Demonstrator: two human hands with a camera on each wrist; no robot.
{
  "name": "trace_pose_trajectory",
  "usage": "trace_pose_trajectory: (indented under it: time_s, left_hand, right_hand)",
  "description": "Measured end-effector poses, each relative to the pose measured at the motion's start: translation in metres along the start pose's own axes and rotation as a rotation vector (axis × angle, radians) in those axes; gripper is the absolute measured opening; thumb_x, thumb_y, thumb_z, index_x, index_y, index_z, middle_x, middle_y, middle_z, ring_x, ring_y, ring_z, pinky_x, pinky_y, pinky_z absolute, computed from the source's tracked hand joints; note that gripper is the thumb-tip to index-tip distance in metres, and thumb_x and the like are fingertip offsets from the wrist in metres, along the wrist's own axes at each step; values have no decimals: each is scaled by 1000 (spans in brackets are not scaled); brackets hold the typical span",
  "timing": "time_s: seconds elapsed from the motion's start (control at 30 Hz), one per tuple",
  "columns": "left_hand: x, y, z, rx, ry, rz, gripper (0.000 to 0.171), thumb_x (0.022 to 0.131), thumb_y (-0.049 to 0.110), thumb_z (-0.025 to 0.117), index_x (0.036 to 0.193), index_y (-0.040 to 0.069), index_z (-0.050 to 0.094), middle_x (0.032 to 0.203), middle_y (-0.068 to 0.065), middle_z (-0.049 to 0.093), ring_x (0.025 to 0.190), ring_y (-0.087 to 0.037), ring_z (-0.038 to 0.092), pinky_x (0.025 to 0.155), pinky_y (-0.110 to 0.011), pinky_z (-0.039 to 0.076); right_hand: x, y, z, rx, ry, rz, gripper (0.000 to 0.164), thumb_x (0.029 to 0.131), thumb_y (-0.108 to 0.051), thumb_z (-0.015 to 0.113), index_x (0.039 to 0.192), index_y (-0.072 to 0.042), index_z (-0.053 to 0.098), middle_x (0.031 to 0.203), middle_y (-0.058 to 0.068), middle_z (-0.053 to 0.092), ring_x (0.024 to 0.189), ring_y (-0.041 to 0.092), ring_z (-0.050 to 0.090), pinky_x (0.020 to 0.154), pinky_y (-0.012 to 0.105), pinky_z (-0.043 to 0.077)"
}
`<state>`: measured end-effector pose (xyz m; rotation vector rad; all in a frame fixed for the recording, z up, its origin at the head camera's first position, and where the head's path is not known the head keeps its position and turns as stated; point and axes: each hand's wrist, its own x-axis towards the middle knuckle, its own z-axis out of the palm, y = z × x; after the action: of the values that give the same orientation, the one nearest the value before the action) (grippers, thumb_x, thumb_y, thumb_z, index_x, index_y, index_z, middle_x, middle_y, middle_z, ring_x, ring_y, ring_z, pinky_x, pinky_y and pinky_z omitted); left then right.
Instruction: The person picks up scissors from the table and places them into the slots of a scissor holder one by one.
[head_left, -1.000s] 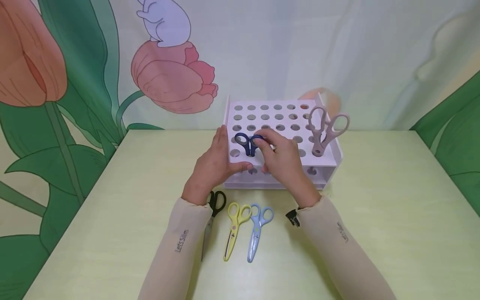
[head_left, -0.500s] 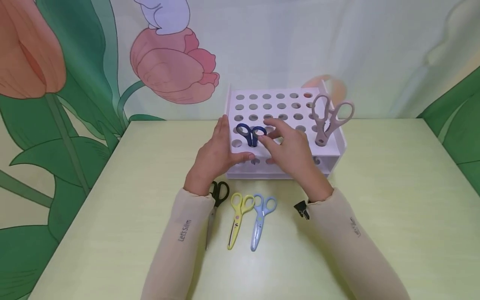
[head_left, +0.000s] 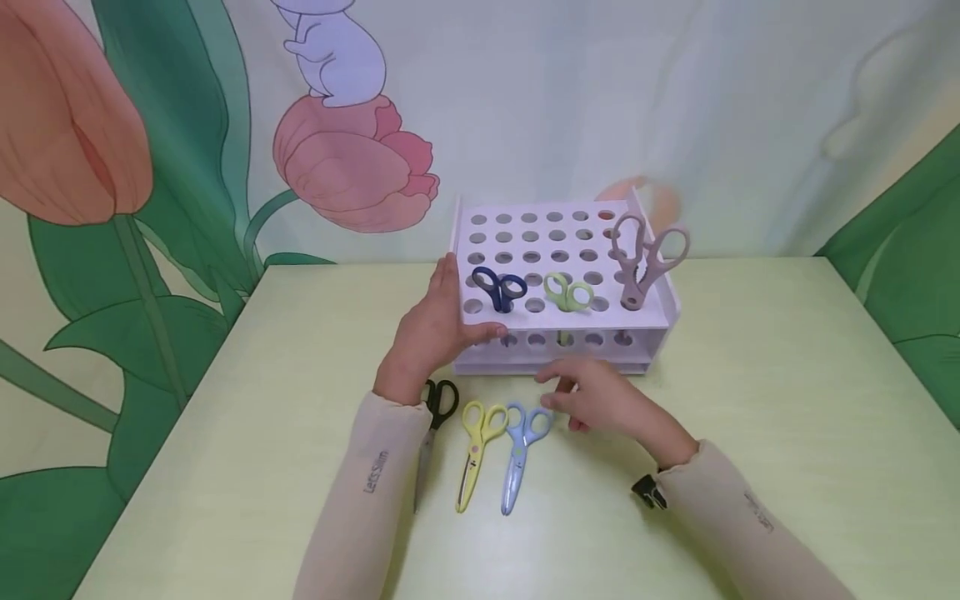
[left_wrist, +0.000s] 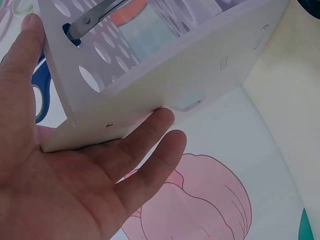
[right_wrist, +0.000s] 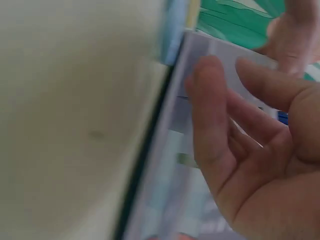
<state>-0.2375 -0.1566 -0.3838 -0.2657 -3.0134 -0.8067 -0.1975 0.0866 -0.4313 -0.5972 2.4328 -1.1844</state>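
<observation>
My left hand (head_left: 432,333) rests against the left side of a white rack (head_left: 555,321) full of round holes, thumb along its front edge. In the left wrist view the fingers (left_wrist: 155,150) lie nearly straight on the side panel. My right hand (head_left: 600,396) holds nothing, its fingers loosely bent just right of the light blue scissors' (head_left: 517,458) handles. Navy scissors (head_left: 500,292), small green scissors (head_left: 567,293) and large mauve scissors (head_left: 647,267) stand handles-up in front-row holes. A navy handle (left_wrist: 42,90) also shows beside my left thumb.
Yellow scissors (head_left: 474,458) lie left of the light blue ones on the pale green table (head_left: 225,467). Black-handled scissors (head_left: 438,408) lie partly under my left forearm. A printed floral cloth (head_left: 510,108) hangs behind the rack.
My right hand has let go of the navy scissors and moved down and right to the light blue scissors. The green scissors in the rack are now uncovered. My left hand stays on the rack.
</observation>
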Motion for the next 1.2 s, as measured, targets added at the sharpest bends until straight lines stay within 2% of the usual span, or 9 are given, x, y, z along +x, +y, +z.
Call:
trace_pose_trajectory:
  time_s: [0.2,0.37,0.47,0.63,0.73,0.93,1.07,1.2]
  left_hand:
    - [1,0,1,-4,10,8,126,80,53,83,161,3,0,167,-15,13,108,-30,57,83,-46,52]
    - [-3,0,5,-19,14,3,126,79,52,84,161,4,1,164,-13,17,99,-28,58,78,-44,52]
    - [-4,1,5,-6,9,-5,127,79,52,84,161,2,0,166,-14,15,103,-29,57,79,-44,52]
    - [-2,1,2,10,4,-10,128,79,54,83,161,1,0,168,-15,9,118,-30,54,88,-46,51]
    - [0,1,0,14,10,-13,128,79,55,82,161,1,0,168,-15,9,120,-30,53,90,-47,51]
    - [0,0,1,6,32,-6,128,78,55,84,161,3,2,164,-15,20,104,-31,58,83,-47,52]
    - [-2,0,1,0,36,-3,127,78,53,84,161,2,2,162,-15,23,102,-31,58,83,-47,52]
    - [-1,2,0,7,27,0,128,78,54,83,161,1,1,163,-16,21,104,-32,57,85,-48,51]
  right_hand:
    - [3,22,13,72,-113,-26,39,94,-4,69,131,3,60,63,10,62,45,23,60,45,38,52]
    - [-2,29,20,57,-206,26,46,92,-4,71,136,-7,57,54,7,56,38,19,56,40,35,48]
    - [-3,32,24,30,-236,32,48,92,-3,71,136,-13,57,53,5,54,36,18,54,38,34,46]
    - [0,34,24,8,-231,-9,35,91,-4,72,122,-18,61,52,5,55,35,16,52,37,31,44]
    - [2,33,18,30,-255,-28,30,90,-6,75,115,-17,62,54,7,57,37,17,54,39,31,45]
    - [-1,31,-3,140,-335,-46,29,89,-11,78,110,-12,58,65,13,63,45,25,61,45,42,53]
    - [-6,30,-23,192,-335,-41,30,89,-11,77,109,-8,55,70,19,65,54,35,66,53,50,56]
    - [-12,29,-43,249,-320,-51,31,90,-8,75,110,-2,52,83,26,68,63,47,66,60,55,56]
